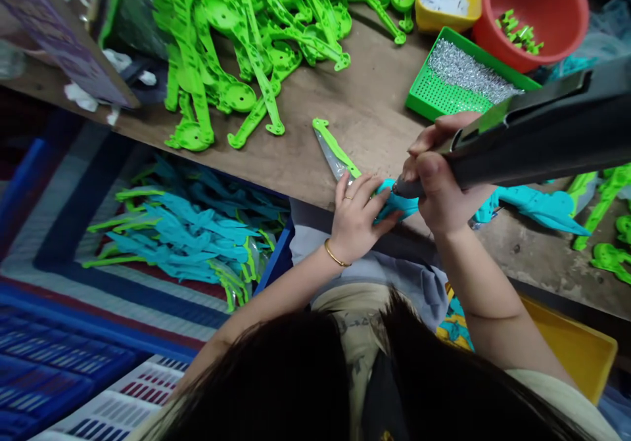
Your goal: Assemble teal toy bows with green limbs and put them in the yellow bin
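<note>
My left hand point(359, 214), with a gold bracelet and a ring, presses and holds a plastic piece at the table's front edge. That piece has a blue body point(401, 208) and a lime-green arm point(335, 144) with a clear strip along it. My right hand point(446, 178) is closed around the front of a dark power screwdriver point(532, 135). The tool's tip points down at the blue body beside my left fingers; whether it touches a screw is too small to tell. Another blue piece point(537, 204) lies right of my right hand.
Lime-green plastic parts point(221, 17) are heaped at the back left. A green basket point(419, 99) holds small silvery screws, near a red bowl point(562, 7) and a yellow bin point(428, 20). Blue-and-green pieces point(187, 224) fill a crate below left. A yellow crate point(572, 342) stands below right.
</note>
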